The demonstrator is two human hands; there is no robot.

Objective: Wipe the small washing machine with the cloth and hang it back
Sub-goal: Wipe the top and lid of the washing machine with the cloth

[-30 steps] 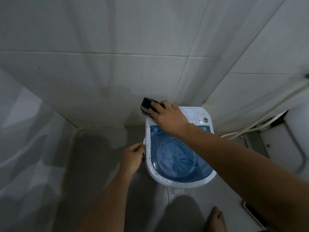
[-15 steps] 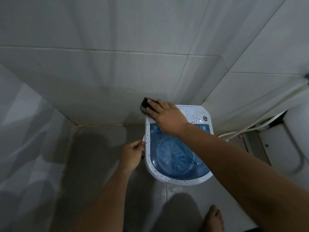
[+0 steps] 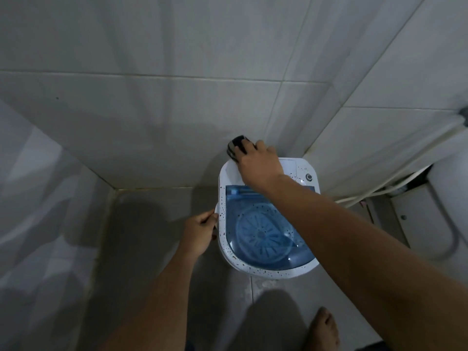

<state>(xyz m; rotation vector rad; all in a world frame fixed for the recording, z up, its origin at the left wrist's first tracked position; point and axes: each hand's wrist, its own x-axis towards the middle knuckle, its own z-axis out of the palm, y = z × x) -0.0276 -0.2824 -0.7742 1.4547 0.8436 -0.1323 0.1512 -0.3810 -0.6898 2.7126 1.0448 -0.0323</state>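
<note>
The small washing machine stands in the tiled corner, white with dark speckles on its rim and a translucent blue lid. My right hand presses a dark bunched cloth onto the machine's back left corner, against the wall. Fingers cover most of the cloth. My left hand grips the white handle on the machine's left side.
Tiled walls close in behind and to the right of the machine. White hoses run along the right wall toward a white fixture. My bare foot stands on the grey floor tiles in front of the machine.
My right hand has slid the cloth a little farther back over the machine's rear left corner. The left hand keeps its hold on the side handle.
</note>
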